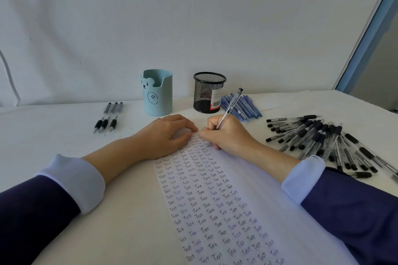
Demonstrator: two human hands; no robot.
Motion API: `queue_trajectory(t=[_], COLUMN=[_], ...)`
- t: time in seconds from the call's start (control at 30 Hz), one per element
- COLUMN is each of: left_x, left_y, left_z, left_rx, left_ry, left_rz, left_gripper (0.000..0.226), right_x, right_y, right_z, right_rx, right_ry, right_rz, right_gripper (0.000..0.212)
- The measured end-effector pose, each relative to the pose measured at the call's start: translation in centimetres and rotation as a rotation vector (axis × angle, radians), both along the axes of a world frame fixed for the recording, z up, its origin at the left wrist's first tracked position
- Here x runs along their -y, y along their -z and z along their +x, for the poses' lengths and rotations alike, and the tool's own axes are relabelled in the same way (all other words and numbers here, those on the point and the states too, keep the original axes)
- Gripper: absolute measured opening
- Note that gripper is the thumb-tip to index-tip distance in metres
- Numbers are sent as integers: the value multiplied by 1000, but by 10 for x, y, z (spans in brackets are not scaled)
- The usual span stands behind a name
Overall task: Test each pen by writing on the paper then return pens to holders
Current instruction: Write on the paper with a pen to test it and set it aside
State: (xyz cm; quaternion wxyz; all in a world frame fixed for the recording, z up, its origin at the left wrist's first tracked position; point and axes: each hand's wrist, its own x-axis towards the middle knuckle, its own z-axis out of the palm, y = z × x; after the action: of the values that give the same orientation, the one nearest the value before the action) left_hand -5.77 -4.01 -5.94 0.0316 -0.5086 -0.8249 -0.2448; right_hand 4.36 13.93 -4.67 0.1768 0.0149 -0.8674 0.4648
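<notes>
The person is sitting at the table (64,127) and writing. The right hand (228,135) is pinching a clear pen (229,108) between thumb and curled fingers, with the tip pressing down at the far end of the paper (247,183), just past the last rows of "Test". The left hand (168,135) is lying flat with fingers loosely spread, pressing the sheet's far left corner down, its fingertips nearly touching the right hand.

The pen is leaning up and away from the writer, and its capped end is pointing almost straight at the mesh holder (209,92), which is standing just beyond the right hand near the wall. The blue holder (158,94) is standing beyond the left hand. I cannot see any pens in either one.

So I am judging the return to be a short reach forward for the right hand, which is the nearer one to the mesh holder. The pen would only need tipping upright along the line it is already taking.

Blue pens (243,104) are lying just right of that holder, and a black pile (323,137) is lying further right.
</notes>
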Motion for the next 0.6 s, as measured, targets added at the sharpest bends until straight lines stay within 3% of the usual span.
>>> queue_trajectory(t=[0.6], left_x=[0], left_y=[-1], left_z=[0], left_rx=[3], left_ry=[-3], left_rz=[-10], left_gripper=[58], right_x=[-2], right_y=[0], right_z=[-1], right_rx=[-1], right_ry=[-11], right_rz=[-8], right_gripper=[46])
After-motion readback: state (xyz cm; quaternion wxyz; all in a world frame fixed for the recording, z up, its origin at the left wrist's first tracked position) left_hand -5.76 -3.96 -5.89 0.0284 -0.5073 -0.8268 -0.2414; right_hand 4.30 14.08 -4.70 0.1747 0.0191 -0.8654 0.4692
